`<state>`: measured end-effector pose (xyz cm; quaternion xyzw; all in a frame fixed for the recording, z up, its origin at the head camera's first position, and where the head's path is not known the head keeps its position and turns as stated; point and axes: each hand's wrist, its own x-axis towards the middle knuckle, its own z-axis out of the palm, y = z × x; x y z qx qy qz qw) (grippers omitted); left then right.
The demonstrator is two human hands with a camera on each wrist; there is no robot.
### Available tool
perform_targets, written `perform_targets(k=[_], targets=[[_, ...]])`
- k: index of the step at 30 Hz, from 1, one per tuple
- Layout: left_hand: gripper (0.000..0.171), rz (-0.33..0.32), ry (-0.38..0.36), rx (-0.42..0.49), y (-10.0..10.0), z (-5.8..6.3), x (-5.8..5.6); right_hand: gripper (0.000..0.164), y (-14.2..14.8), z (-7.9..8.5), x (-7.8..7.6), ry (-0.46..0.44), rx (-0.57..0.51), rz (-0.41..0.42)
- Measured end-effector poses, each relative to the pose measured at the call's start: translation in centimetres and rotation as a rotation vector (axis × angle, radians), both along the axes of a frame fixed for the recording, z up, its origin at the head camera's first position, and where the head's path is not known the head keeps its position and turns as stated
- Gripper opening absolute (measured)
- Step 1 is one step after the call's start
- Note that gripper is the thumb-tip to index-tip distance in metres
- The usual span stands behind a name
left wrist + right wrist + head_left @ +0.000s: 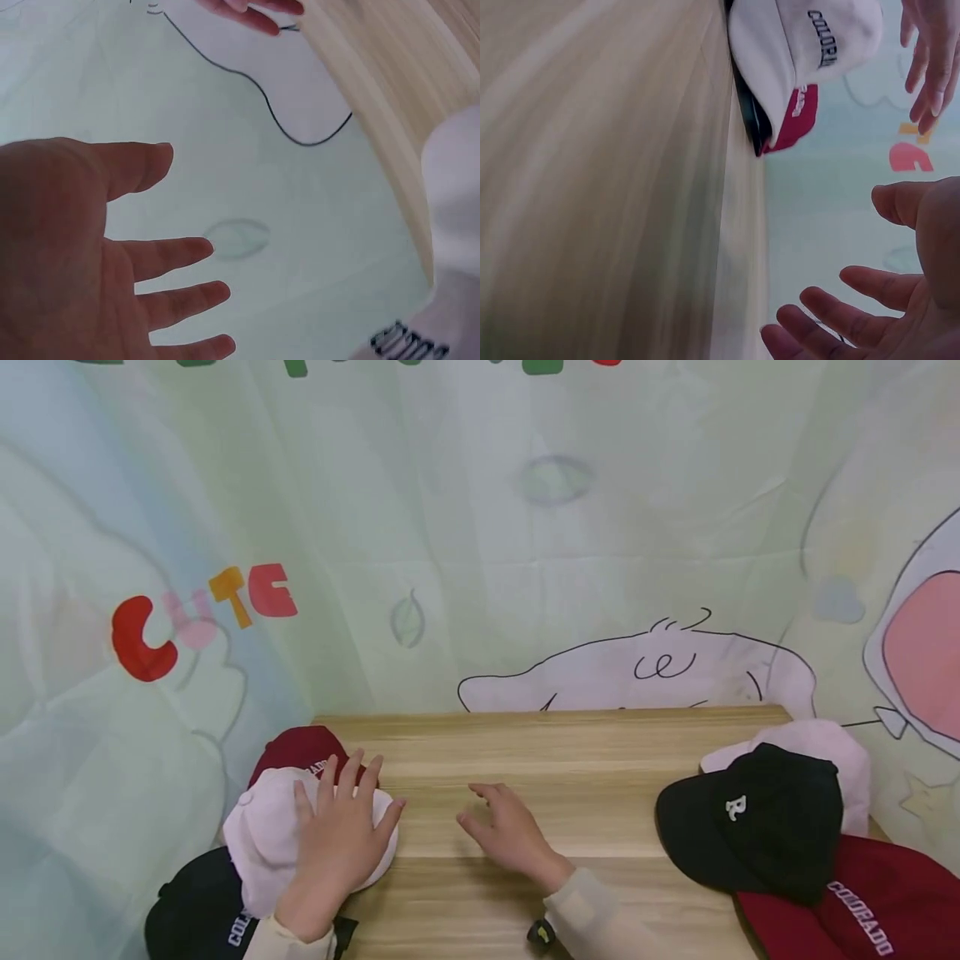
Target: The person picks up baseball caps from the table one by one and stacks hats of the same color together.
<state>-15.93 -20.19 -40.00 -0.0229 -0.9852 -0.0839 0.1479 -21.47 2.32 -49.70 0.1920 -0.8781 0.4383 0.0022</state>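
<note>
My left hand (341,839), fingers spread, is above a white baseball cap (262,835) at the table's left side and holds nothing. In the right wrist view, a gap shows between that hand and the white cap (829,37), which bears dark lettering. Under the white cap lie a dark red cap (300,747) behind and a black cap (195,906) in front. My right hand (517,835) hovers over the middle of the table with nothing in it; its fingers (847,311) are apart and loosely bent in the right wrist view.
On the right of the wooden table (600,752), a black cap (757,818) marked R overlaps a white cap (832,760) and a dark red cap (885,902) lettered COLORADO. A printed curtain (480,527) hangs behind the table and along its left side.
</note>
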Motion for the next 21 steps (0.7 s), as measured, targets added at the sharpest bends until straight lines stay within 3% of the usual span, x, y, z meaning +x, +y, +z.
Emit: perform_targets(k=[6, 13, 21], targets=[[0.069, 0.022, 0.038, 0.047, -2.2, 1.0, 1.3, 0.058, -1.6, -0.2, 0.3, -0.047, -0.045, 0.064], [0.073, 0.074, 0.132, 0.083, -4.7, 1.6, 2.4, 0.057, -3.7, -0.4, 0.6, -0.133, -0.124, 0.122], [0.091, 0.203, 0.024, 0.119, -7.3, 2.1, 3.0, 0.061, -5.9, -0.5, 0.8, -0.263, -0.197, 0.158]])
